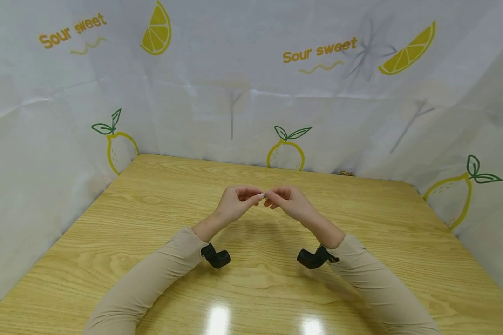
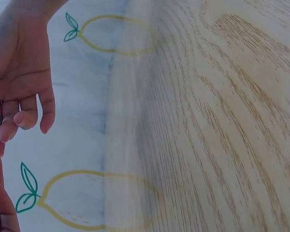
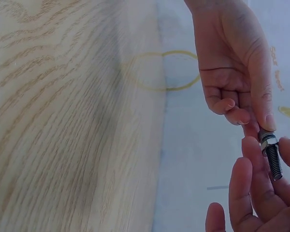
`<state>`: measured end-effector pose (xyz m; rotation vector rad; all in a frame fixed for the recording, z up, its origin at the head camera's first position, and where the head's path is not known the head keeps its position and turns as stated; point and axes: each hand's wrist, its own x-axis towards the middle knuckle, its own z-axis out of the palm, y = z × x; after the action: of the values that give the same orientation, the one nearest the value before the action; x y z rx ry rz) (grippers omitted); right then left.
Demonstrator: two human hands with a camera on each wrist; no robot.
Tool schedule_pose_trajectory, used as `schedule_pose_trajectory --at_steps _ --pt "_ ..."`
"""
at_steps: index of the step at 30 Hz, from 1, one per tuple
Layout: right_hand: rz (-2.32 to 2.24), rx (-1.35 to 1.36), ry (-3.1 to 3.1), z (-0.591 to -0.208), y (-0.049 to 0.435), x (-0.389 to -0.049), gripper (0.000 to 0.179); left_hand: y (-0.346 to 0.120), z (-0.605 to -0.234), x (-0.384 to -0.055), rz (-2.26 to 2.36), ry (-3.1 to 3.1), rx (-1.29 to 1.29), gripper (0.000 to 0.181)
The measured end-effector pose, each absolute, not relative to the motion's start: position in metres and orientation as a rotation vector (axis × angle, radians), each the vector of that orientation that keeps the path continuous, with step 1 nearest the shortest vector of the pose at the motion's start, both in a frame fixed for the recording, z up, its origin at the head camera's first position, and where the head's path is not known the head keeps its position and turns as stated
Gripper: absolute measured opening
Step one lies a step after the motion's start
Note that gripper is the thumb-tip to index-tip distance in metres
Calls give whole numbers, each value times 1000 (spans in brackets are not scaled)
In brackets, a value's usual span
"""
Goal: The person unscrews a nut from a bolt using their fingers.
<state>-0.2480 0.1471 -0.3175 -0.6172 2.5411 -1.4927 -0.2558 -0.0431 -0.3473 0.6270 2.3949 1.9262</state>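
Observation:
Both hands meet in front of the body, holding a small metal bolt point(image 3: 276, 166) above the table. The thumb and fingers of my left hand point(image 1: 232, 203) pinch the bolt's head end, which they mostly cover. My right hand point(image 1: 294, 202) has its thumb and index fingertip on either side of a shiny hex nut point(image 3: 269, 142), close to the left fingertips. Past the nut, the dark threaded shank sticks out toward the right palm. The other right fingers are loosely bent in the right wrist view.
A wood-grain table point(image 1: 159, 204) lies below the hands. Behind it and at both sides hangs a white cloth point(image 1: 201, 116) printed with lemons and lettering. A black wrist mount point(image 1: 216, 257) projects inward from the left sleeve, another black mount point(image 1: 312, 258) from the right.

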Motion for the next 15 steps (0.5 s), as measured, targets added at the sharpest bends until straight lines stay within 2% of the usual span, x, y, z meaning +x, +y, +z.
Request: schedule_pose_trajectory --at_steps 3,8,15 --pt "-1493 -610 2551 -318 148 -247 31 -43 -348 -256 1930 2399 625 24" --pt "-1509 -583 2548 -318 148 -248 40 -43 -348 -257 1949 2391 645 23" --pt "-1476 -567 2555 -318 147 -248 34 -43 -348 -256 1926 2409 626 24"
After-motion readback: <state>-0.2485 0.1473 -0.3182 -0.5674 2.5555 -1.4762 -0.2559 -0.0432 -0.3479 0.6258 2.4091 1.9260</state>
